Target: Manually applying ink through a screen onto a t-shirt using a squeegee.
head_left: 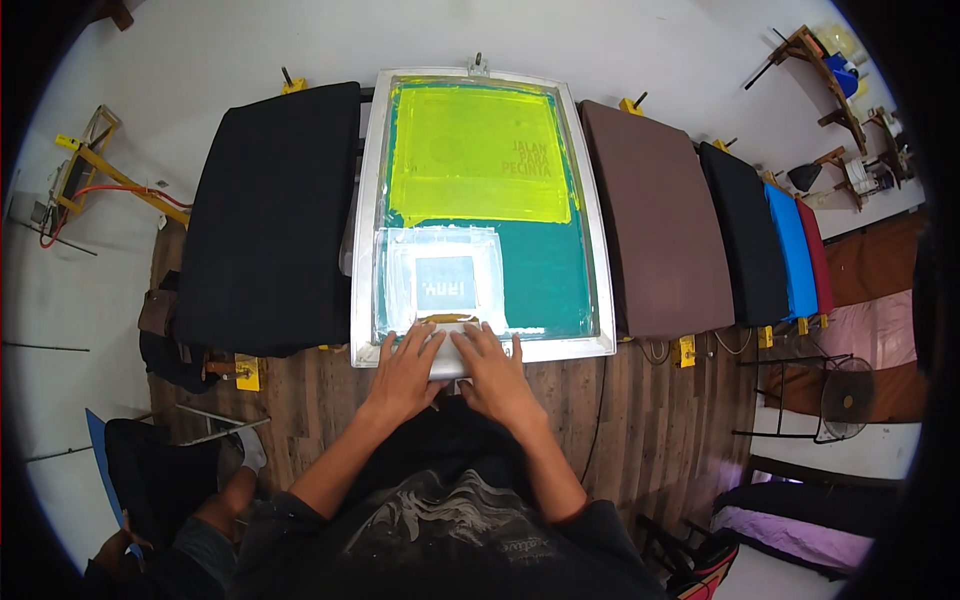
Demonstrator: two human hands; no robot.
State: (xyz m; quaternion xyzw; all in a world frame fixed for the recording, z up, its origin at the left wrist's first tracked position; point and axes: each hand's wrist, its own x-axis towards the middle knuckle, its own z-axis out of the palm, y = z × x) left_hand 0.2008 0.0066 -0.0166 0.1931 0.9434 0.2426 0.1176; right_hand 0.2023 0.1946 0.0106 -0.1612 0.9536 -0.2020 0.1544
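We press our left hand [405, 368] and right hand [497, 372], fingers clenched on the squeegee [447, 322], at the near edge of the screen frame [366, 200]; uneven pressure could smear ink.

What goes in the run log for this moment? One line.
left hand: on squeegee | right hand: on squeegee | squeegee: near edge of screen
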